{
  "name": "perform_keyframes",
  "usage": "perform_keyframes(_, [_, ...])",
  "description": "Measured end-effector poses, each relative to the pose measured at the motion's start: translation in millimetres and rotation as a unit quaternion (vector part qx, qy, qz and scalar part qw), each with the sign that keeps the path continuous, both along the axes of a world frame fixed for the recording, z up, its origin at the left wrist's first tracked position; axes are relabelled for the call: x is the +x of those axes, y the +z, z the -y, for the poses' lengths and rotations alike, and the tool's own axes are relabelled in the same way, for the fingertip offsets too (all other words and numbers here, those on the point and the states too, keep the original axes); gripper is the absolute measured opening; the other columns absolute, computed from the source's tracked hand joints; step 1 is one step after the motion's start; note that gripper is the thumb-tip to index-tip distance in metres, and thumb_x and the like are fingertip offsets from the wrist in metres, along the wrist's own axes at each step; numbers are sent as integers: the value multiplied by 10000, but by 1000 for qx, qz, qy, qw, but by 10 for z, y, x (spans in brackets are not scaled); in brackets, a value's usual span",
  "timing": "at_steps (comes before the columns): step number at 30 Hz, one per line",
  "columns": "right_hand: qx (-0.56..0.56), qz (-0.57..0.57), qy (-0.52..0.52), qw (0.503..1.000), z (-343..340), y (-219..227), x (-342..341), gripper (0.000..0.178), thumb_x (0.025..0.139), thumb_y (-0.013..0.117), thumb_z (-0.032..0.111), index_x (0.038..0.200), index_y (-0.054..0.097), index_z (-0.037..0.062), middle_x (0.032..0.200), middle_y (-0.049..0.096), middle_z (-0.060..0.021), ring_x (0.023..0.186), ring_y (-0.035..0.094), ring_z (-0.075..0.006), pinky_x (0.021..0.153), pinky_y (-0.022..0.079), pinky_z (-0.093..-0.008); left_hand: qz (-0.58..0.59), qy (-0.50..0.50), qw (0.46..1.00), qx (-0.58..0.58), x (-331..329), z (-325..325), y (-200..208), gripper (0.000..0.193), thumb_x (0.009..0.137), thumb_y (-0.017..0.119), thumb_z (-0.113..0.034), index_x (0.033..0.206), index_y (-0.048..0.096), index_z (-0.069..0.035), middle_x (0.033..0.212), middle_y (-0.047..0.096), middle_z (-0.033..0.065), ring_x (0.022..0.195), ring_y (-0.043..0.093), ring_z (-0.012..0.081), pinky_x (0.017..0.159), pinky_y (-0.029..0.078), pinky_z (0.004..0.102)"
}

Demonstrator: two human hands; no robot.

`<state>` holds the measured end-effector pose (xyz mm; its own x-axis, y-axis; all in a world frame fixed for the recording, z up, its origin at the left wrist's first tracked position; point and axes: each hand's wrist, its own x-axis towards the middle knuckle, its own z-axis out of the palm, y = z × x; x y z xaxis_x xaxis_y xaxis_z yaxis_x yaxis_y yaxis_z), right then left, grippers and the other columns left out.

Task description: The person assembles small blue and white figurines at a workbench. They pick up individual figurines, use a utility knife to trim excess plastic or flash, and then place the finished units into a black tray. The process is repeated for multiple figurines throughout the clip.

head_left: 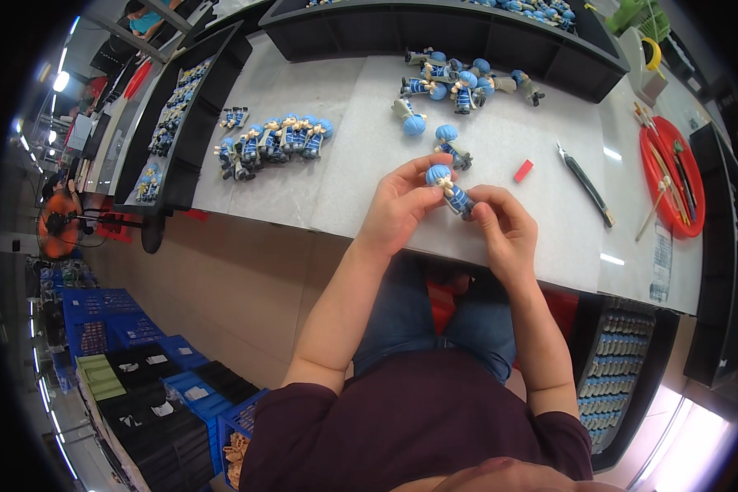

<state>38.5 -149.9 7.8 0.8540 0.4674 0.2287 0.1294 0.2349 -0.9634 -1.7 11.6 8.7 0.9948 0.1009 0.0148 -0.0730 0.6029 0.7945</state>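
Note:
Between both hands, over the near part of the white table, I hold a small figurine point(453, 193) with light blue hair and a blue outfit. My left hand point(398, 205) pinches it at the head and upper body. The fingers of my right hand point(504, 230) close on its lower end. Just beyond my hands another figurine point(453, 148) lies on the table, with one more figurine point(410, 119) a little farther left. To the right of them is a small red block point(523, 170). A dark craft knife point(586, 187) lies farther right.
A pile of figurines point(467, 82) lies at the back, beneath a long black tray point(443, 37). Figurines stand in a cluster point(279, 141) on the left, near another black tray point(176, 193). At right, a red oval dish point(693, 221) holds brushes. A tray of figurines point(619, 369) sits below the table edge.

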Motion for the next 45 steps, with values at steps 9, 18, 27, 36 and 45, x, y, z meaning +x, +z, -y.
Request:
perform_keyframes(9, [-34,-10,-19,999,-21,-36,2,148,865,507,15,992,565,-35,940,598,-65,822,554,-105,748,445,-229,34,60,992,103,-23,86,-31,411,755,524,60,1162,495,17,999,577,106,922,551,136,846,433,278])
perform_keyframes(18, [-50,-6,-26,998,-29,-19,1,146,878,496,35,985,562,-39,927,597,-72,824,557,-108,748,454,-236,56,34,997,31,-16,41,-45,473,743,415,-2,1210,446,63,1067,557,175,962,545,199,883,411,335])
perform_keyframes(27, [-53,-26,-36,998,-49,-17,-1,168,900,476,81,988,553,-40,883,592,-65,790,561,-101,722,461,-234,23,31,999,4,-12,52,-14,452,789,406,-17,1236,425,52,1086,556,171,973,545,198,860,419,343])
perform_keyframes(36, [-44,-14,-29,999,-49,-30,-3,174,888,509,99,982,562,-38,866,596,-67,774,564,-106,720,460,-233,31,35,998,51,-7,45,-62,474,762,464,65,1233,447,15,1063,563,139,951,540,158,863,422,293])
perform_keyframes(45, [-55,-7,-29,998,-25,-25,7,142,866,534,60,954,575,-44,876,606,-74,776,573,-112,715,471,-239,39,19,998,35,-8,24,-74,482,750,491,71,1227,462,4,1050,560,119,969,520,145,894,398,293])
